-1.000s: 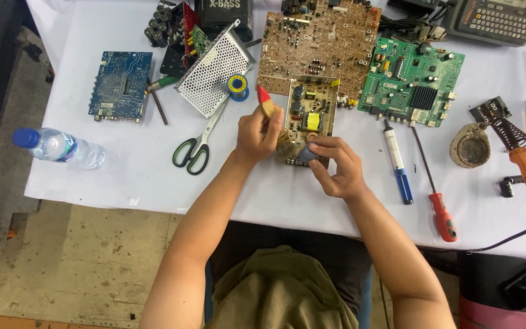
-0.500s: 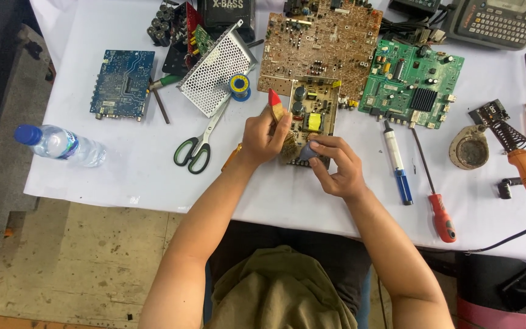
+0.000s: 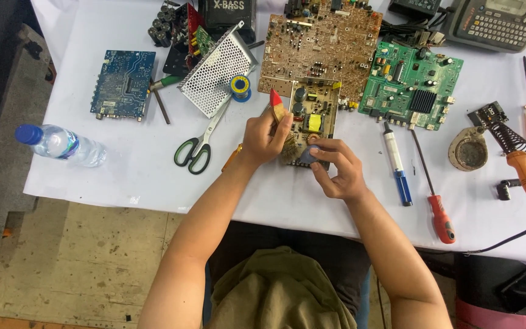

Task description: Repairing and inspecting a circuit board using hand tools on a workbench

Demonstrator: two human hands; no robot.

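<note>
On the worktop (image 3: 153,176), left hand (image 3: 265,137) grips a brush (image 3: 277,106); right fingers (image 3: 324,152) pinch the small board (image 3: 313,119), best pinned flat under light strokes.

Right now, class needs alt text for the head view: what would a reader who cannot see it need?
A person's left hand holds a red-tipped brush over a small circuit board that the right hand steadies on a white table. Scissors, screwdrivers, other boards and a water bottle surround it.

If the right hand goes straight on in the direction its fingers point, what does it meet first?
Probably the left hand: the right hand points up-left across the small circuit board it already touches. Depth is unclear.
</note>
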